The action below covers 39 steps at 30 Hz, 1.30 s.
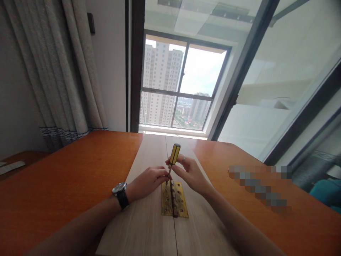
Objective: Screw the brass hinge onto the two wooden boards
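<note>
Screwdriver [175, 153], centre frame: tilted, tip down; your right hand's [191, 173] fingers pinch handle base. Your left hand [149, 179]: fingers at lower shaft, perhaps steadying; pinch or touch, cannot tell. Hinge [174, 201], lower centre: barrel along seam between boards [146, 231], likely so leaves bear either side.

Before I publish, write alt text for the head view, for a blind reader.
The right hand holds a yellow-and-black screwdriver, tip down, at a brass-coloured hinge, with the left hand beside the shaft. The hinge straddles the seam between two pale boards on an orange-brown table.
</note>
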Available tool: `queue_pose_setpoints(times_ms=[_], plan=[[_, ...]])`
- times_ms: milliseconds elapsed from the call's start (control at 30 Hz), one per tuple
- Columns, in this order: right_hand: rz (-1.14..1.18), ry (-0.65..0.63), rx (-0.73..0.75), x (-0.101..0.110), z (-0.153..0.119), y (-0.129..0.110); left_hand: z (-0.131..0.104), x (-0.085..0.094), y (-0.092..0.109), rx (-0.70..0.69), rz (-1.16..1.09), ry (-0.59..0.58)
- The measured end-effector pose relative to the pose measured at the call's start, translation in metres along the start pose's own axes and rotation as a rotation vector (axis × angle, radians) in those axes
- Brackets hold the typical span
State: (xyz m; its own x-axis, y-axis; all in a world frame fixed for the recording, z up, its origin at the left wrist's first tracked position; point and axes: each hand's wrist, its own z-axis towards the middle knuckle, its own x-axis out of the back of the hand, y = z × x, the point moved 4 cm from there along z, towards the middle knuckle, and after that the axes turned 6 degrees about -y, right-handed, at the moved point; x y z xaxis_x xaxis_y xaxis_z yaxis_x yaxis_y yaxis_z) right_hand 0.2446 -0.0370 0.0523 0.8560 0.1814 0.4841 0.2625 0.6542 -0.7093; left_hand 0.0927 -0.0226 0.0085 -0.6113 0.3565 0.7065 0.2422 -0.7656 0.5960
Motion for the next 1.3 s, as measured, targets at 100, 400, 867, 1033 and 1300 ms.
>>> queue_pose_setpoints(times_ms=[100,400,867,1033,1300], plan=[[-0.003,-0.01,-0.019,-0.001,0.001,0.002,0.0,0.0,-0.001,0.004,0.003,-0.005],[-0.005,0.001,-0.056,-0.001,0.001,0.006,-0.005,0.01,-0.005,-0.008,0.111,0.097],[0.078,0.011,-0.086,-0.003,0.0,0.01,-0.007,0.008,-0.021,0.106,0.372,0.082],[0.151,-0.007,-0.118,-0.004,0.001,0.011,-0.007,0.009,-0.022,0.103,0.363,0.077],[0.184,-0.134,-0.118,-0.003,0.001,0.012,-0.007,0.008,-0.025,0.092,0.348,0.083]])
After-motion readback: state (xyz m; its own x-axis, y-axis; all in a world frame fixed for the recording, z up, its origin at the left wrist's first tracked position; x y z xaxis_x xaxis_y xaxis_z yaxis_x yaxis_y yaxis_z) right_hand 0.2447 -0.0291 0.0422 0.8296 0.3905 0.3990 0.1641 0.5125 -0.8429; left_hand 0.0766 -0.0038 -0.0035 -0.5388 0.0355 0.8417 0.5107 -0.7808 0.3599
